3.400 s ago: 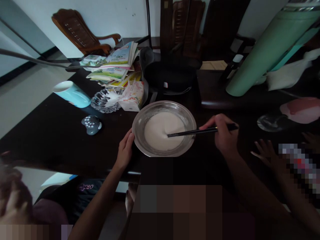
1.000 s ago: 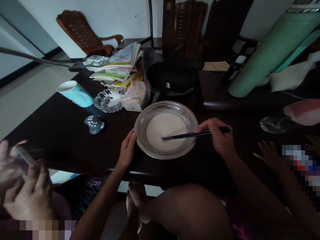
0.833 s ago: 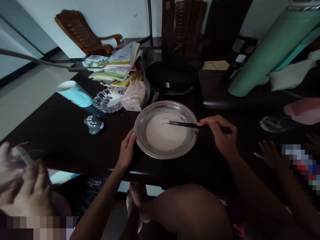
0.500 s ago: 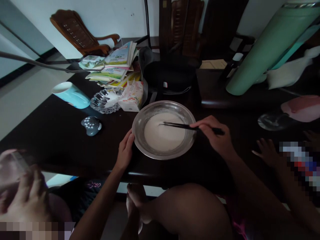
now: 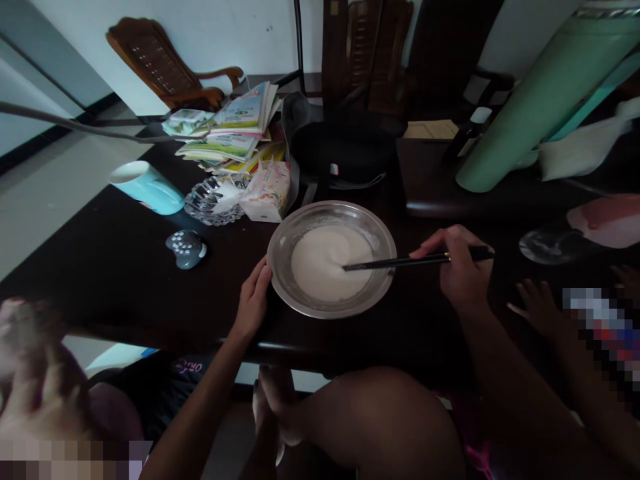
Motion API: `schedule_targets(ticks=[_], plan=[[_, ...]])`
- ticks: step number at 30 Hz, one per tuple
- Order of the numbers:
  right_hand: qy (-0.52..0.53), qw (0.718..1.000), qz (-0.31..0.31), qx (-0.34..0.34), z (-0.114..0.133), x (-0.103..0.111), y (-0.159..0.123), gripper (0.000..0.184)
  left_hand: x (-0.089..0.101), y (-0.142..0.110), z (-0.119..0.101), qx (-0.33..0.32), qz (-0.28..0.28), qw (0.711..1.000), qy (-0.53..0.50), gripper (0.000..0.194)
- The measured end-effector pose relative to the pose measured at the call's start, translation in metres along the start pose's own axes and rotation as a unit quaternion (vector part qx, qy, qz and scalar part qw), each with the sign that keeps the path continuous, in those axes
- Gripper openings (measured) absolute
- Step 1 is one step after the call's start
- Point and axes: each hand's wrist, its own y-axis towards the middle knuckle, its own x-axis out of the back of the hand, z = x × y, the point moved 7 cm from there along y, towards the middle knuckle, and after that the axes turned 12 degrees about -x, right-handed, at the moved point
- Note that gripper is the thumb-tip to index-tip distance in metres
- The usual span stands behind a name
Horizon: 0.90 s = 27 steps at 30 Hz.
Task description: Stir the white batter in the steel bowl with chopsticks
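Observation:
A round metal bowl (image 5: 280,280) stands on the dark table, with a pale, creamy liquid (image 5: 320,267) swirling inside. My left hand (image 5: 254,297) grips the bowl's left rim, fingers against its outer wall and partly hidden. In my right hand (image 5: 464,270), to the right of the bowl, is a pair of black chopsticks (image 5: 395,263) closed in the fingers. Their tips dip into the liquid right of its middle, and the shafts cross over the right rim.
A tissue pack (image 5: 267,193), glass dish (image 5: 213,203), light blue cup (image 5: 149,188) and grey game controller (image 5: 185,249) lie to the left. Behind the bowl is a black bag (image 5: 345,157); a green flask (image 5: 545,100) stands right. Other people's hands show at both sides.
My right hand has moved right, drawing the chopstick tips from near the liquid's middle toward its right side. A swirl now shows on the surface. My left hand stays at the rim.

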Motion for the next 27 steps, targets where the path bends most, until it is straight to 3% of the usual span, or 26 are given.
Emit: schedule_targets(ticks=[5, 7, 10, 11, 12, 16, 18, 22, 24, 27], plan=[[-0.079, 0.980, 0.178, 0.039, 0.005, -0.029, -0.008, 0.025, 0.001, 0.000, 0.002, 0.008, -0.003, 1.000, 0.003, 0.070], [-0.102, 0.984, 0.138, 0.050, 0.008, -0.024, -0.006, 0.023, 0.001, 0.000, 0.003, 0.004, -0.003, 1.000, -0.002, 0.070], [-0.066, 0.997, -0.006, 0.031, 0.008, -0.001, 0.000, 0.038, 0.000, 0.001, 0.003, 0.000, -0.002, 1.000, -0.005, 0.070], [-0.047, 0.998, -0.025, 0.024, 0.006, 0.003, 0.000, 0.041, 0.000, 0.000, 0.003, 0.000, -0.002, 1.000, -0.006, 0.071], [-0.038, 0.999, -0.015, 0.017, 0.005, 0.001, 0.000, 0.043, 0.000, 0.000, 0.003, 0.001, -0.001, 1.000, -0.007, 0.070], [-0.087, 0.984, 0.157, 0.021, 0.003, -0.025, -0.007, 0.032, 0.000, 0.001, 0.003, 0.000, -0.003, 1.000, -0.004, 0.067], [-0.101, 0.985, 0.140, 0.028, 0.004, -0.023, -0.006, 0.029, 0.000, 0.001, 0.002, -0.002, -0.001, 1.000, -0.002, 0.067], [-0.010, 1.000, -0.014, -0.006, 0.001, 0.001, 0.000, 0.037, 0.000, 0.001, 0.003, -0.001, 0.005, 1.000, -0.005, 0.069], [0.001, 1.000, 0.022, -0.014, 0.000, -0.004, 0.000, 0.039, 0.000, 0.000, 0.005, 0.002, 0.005, 1.000, -0.001, 0.069], [-0.072, 0.987, 0.141, 0.013, 0.004, -0.024, -0.006, 0.032, 0.001, 0.000, 0.006, 0.003, -0.002, 1.000, 0.006, 0.070]])
